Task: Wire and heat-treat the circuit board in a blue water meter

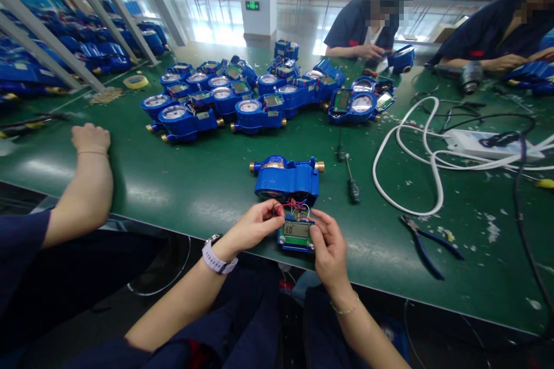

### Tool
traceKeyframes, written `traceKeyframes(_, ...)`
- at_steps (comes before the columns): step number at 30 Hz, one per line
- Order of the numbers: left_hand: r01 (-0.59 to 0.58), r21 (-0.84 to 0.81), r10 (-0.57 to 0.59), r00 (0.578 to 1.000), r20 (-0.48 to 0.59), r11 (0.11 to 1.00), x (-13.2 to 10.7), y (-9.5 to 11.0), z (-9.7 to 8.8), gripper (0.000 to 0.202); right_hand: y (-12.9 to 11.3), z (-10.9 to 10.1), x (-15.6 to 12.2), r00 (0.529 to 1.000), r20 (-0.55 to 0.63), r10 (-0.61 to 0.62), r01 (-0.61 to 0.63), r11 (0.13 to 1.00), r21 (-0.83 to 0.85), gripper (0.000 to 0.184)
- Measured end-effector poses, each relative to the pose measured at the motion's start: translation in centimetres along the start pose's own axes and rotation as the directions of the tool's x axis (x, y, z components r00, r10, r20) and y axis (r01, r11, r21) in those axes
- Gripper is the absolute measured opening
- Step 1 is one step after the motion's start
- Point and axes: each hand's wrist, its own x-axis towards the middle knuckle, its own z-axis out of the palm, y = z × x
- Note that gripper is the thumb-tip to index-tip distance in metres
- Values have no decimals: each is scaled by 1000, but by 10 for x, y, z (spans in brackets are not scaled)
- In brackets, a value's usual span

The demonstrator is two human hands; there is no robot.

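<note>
A green circuit board with a grey display [296,230] lies at the table's near edge, its screen facing up with a few dark characters on it. Thin coloured wires [298,206] run from its top to a blue water meter [285,179] with brass ends, lying just behind it. My left hand [258,223] pinches a red wire or small red connector at the board's upper left corner. On the other side, my right hand [329,245] grips the board's right edge, thumb on top; some of its fingers are hidden behind.
Several blue water meters [190,121] stand grouped farther back. To the right lie screwdrivers [352,187], pliers [426,245], a white cable [378,176] and a power strip [489,144]. A neighbour's arm [89,184] rests at left; two co-workers [359,29] sit opposite. Tape [135,82] lies back left.
</note>
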Motion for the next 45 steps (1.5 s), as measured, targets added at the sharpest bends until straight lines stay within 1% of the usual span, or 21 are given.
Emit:
traceKeyframes(3,-6,12,5,999,44,1000,2,2,-1,26,0,0,0,1000,3,-2,2,1000,2,31)
traceKeyframes(5,-22,7,22,999,50,1000,3,2,-1,25,1,0,0,1000,2,-2,2,1000,5,31)
traceKeyframes(11,-101,-57,98,994,-51,993,-2,-9,1,27,4,0,-1,1000,-3,0,0,1000,10,30)
traceKeyframes(16,-101,-3,100,991,-93,995,-11,-15,2,32,3,0,0,1000,11,1,-1,1000,9,29)
traceKeyframes(18,-107,11,108,987,-118,994,-12,-15,3,30,3,0,0,1000,15,3,-3,1000,6,28)
traceKeyframes(21,-149,15,149,978,-147,989,-12,-15,4,25,5,0,0,1000,24,9,-9,1000,-1,28)
traceKeyframes(28,-259,61,266,951,-160,964,-12,-20,6,15,8,-1,0,1000,21,-3,3,1000,-31,27)
traceKeyframes(32,-292,88,302,940,-157,952,-12,-21,4,11,8,-1,0,1000,19,-1,2,1000,-31,27)
traceKeyframes(39,-300,98,312,936,-160,949,-11,-20,4,11,8,-1,0,1000,23,-16,17,999,-39,27)
traceKeyframes(45,-261,79,271,946,-176,962,-11,-23,7,13,7,0,-1,999,26,-35,36,999,-23,26)
